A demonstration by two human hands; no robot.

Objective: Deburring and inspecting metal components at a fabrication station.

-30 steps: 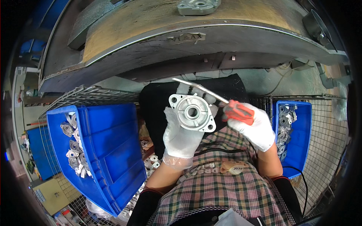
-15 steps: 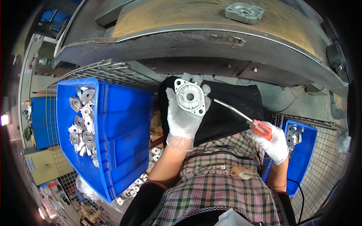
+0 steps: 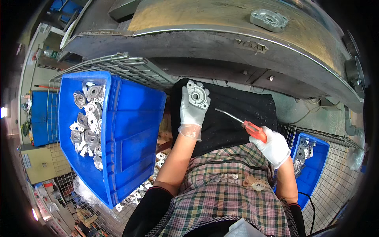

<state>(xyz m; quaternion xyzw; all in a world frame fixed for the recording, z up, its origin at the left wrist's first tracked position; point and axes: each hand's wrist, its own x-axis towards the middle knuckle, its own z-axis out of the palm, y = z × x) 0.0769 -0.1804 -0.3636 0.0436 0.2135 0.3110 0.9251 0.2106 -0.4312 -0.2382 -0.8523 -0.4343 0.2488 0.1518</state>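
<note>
In my left hand [image 3: 192, 114], which wears a white glove, is a silver cast-metal flange [image 3: 197, 94] with a round centre hole and two ear-like ends. My fingers wrap round its edge, and its ribbed face is turned up. My gloved right hand [image 3: 274, 148] grips a scraper-like tool with a red handle [image 3: 256, 132] and a long thin metal shaft [image 3: 229, 115]. The shaft's tip points toward the flange, a short gap away from it. Beneath both lies a black cloth [image 3: 237, 102] over my lap.
A large blue bin [image 3: 134, 134] with several flanges [image 3: 91, 118] stands left, in a wire cage [image 3: 118, 63]. A smaller blue bin [image 3: 316, 166] with similar parts is at right. Ahead runs a metal-edged workbench [image 3: 205, 15] with another casting [image 3: 269, 19] on it.
My left hand has moved away from me with the flange, which is now tilted differently. My right hand has shifted left with the tool. The whole view has also shifted slightly.
</note>
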